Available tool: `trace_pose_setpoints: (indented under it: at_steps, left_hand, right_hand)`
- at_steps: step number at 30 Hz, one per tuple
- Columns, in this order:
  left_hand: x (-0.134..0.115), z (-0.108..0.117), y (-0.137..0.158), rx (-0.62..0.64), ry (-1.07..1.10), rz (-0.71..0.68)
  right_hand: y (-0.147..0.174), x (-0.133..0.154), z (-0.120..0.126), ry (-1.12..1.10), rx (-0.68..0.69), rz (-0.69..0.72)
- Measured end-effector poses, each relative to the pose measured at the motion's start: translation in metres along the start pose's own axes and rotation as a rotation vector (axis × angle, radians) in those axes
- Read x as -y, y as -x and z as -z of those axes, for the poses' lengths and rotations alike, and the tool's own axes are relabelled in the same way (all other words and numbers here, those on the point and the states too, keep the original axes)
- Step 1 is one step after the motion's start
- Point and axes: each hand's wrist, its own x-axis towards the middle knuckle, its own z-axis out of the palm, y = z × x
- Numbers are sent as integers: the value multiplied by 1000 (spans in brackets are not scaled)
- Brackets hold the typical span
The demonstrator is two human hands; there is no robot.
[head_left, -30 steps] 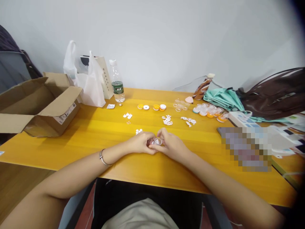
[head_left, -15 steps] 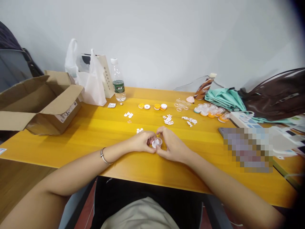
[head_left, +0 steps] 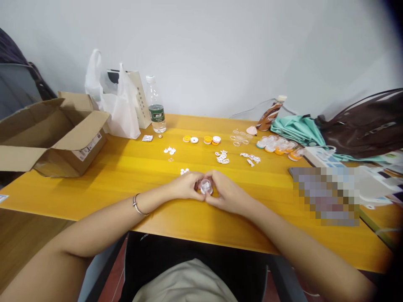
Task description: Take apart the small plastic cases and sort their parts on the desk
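Between my hands sits a small round part with a clear dome over a white base (head_left: 206, 187). My left hand (head_left: 189, 186) closes on its left side, thumb in front and fingers behind. From the right, my right hand (head_left: 225, 191) grips the same part, its thumb meeting the left thumb at the front edge. What lies under the dome is too small to make out. Just beyond my left hand are several small white discs (head_left: 184, 171). Flat white cut-out pieces (head_left: 223, 157) lie farther back.
Behind are orange and white round caps (head_left: 208, 140), clear rings (head_left: 241, 137) and several domed assemblies (head_left: 277, 145). An open cardboard box (head_left: 72, 142) and a water bottle (head_left: 156, 109) stand left. A blurred flat device (head_left: 325, 195) lies right, near a brown bag (head_left: 362, 126).
The clear dome, tilted and offset to the right of the white base before, now sits level over it. My right hand has shifted slightly left, closer to my left hand.
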Motion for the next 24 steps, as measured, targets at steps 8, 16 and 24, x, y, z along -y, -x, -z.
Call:
trace_pose_setpoints:
  at_steps: [8, 16, 24]
  left_hand:
    - [0, -1, 0, -33, 17, 12]
    - [-2, -2, 2, -56, 65, 17]
    - [0, -4, 1, -39, 66, 10]
  right_hand:
    - [-1, -2, -1, 68, 5, -48]
    - [-5, -32, 36, -12, -581, -135]
    - [-24, -155, 94, 152, -563, -588]
